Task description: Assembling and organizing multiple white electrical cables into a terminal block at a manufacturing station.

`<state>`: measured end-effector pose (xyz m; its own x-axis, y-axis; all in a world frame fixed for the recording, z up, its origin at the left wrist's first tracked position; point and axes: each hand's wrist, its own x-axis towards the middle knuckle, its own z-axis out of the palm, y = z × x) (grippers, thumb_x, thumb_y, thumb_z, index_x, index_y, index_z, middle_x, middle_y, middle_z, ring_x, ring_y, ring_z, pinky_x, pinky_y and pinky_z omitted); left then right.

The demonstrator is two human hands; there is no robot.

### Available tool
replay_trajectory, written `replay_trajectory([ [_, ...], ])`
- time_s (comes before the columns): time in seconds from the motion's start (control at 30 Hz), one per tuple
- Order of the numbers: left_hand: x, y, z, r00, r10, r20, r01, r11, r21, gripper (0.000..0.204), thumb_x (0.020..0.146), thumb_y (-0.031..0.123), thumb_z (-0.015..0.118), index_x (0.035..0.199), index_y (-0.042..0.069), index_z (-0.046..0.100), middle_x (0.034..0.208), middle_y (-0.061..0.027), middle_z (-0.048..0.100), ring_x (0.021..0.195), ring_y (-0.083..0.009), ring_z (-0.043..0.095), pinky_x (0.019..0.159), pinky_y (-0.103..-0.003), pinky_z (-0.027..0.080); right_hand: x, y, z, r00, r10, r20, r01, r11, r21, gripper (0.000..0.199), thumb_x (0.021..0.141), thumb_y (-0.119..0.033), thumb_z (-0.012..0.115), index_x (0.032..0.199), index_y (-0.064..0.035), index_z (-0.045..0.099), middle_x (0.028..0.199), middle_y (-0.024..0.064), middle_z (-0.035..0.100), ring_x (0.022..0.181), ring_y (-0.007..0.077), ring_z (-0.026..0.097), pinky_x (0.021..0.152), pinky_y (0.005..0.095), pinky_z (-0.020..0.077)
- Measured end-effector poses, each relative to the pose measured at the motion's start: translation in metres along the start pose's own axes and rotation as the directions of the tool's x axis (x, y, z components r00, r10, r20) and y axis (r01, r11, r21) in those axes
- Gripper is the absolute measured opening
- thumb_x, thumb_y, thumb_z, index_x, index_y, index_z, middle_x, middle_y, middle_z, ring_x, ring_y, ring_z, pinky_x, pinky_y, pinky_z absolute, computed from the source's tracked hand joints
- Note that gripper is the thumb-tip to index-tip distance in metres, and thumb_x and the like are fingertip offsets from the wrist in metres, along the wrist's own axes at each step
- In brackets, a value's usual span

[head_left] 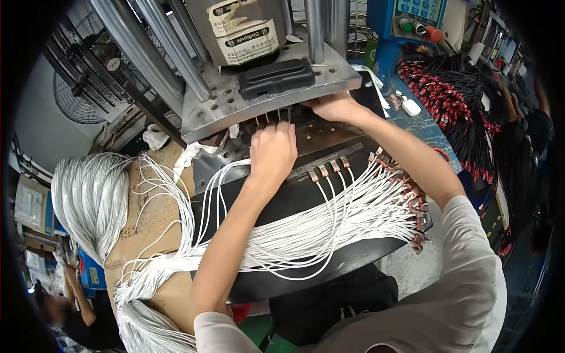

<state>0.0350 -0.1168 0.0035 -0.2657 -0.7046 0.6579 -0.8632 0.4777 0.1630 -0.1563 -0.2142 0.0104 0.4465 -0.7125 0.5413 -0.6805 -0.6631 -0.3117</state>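
Observation:
My left hand (273, 148) reaches in beneath the thick steel plate (332, 79) of a press, next to thin metal pins (266, 117). Its fingers are bent and close together, tips hidden from view. Several white cables (222, 172) run from the left and pass out of sight behind this hand. My right hand (336, 108) is under the plate's front right edge, and most of its fingers are hidden there. Nearer me, a row of metal connectors (329, 168) on white cables lies on the black surface, beside a large fan of white cables (329, 226) with connectors at the right.
Coiled white cable bundles (91, 203) rest on brown cardboard (156, 220) at left. A blue control box (406, 23) with buttons stands far right, near piled black cables with red ends (438, 94). Steel columns (315, 32) flank the press. Another person (73, 306) is at lower left.

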Motion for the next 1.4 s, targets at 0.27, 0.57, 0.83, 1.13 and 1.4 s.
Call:
replay_trajectory([
  [0.27,-0.107,-0.106,-0.168,0.875,-0.483,0.009,0.463,0.833,-0.303,0.033,0.100,0.024,0.052,0.093,-0.004,0.068,0.082,-0.0150,0.066,0.081,-0.0259,0.062,0.074,-0.038,0.049,-0.089,-0.015,-0.064,0.969,0.097,0.227,-0.066,0.988,-0.139,0.027,0.086,-0.018,0.070,0.106,0.0006,0.068,0.106,0.0186,0.067,0.101,0.0332,0.063,0.088,0.0444,0.0493],
  [0.57,-0.087,-0.026,-0.148,0.960,-0.281,-0.003,0.269,0.916,0.297,0.033,0.093,0.014,0.064,0.120,-0.004,0.062,0.118,-0.0230,0.064,0.112,-0.0402,0.059,0.098,-0.046,0.045,-0.060,-0.056,-0.096,0.886,0.001,0.464,-0.172,0.929,0.328,0.017,0.085,-0.010,0.069,0.097,0.0007,0.069,0.088,0.0142,0.067,0.077,0.0312,0.066,0.077,0.0390,0.0510],
  [0.83,-0.072,0.113,-0.086,0.969,0.117,0.217,-0.045,0.950,-0.309,0.040,0.087,0.031,0.073,0.110,-0.001,0.066,0.114,-0.0153,0.062,0.109,-0.0336,0.057,0.088,-0.045,0.047,-0.118,-0.008,-0.078,0.910,-0.177,0.376,0.235,0.965,-0.115,0.017,0.092,-0.007,0.063,0.104,0.0046,0.063,0.095,0.0162,0.065,0.094,0.0247,0.064,0.080,0.0364,0.0483],
  [1.13,-0.064,0.122,-0.064,0.916,-0.018,0.401,0.065,0.993,-0.103,0.044,0.090,0.041,0.070,0.099,-0.001,0.066,0.097,-0.0139,0.060,0.087,-0.0334,0.059,0.076,-0.045,0.048,-0.074,-0.042,-0.067,0.644,0.078,0.761,-0.405,0.879,0.253,0.027,0.098,-0.012,0.056,0.121,0.0033,0.060,0.112,0.0169,0.066,0.107,0.0244,0.060,0.092,0.0348,0.0459],
  [1.4,-0.004,0.040,-0.019,0.986,0.061,0.156,-0.035,0.986,-0.166,0.026,0.091,0.022,0.063,0.083,-0.002,0.067,0.078,-0.0186,0.065,0.078,-0.0376,0.063,0.071,-0.048,0.051,0.016,-0.001,-0.027,0.938,0.216,0.272,-0.274,0.942,0.196,0.022,0.094,-0.017,0.059,0.112,-0.0041,0.064,0.103,0.0095,0.067,0.098,0.0207,0.061,0.087,0.0350,0.0475],
])
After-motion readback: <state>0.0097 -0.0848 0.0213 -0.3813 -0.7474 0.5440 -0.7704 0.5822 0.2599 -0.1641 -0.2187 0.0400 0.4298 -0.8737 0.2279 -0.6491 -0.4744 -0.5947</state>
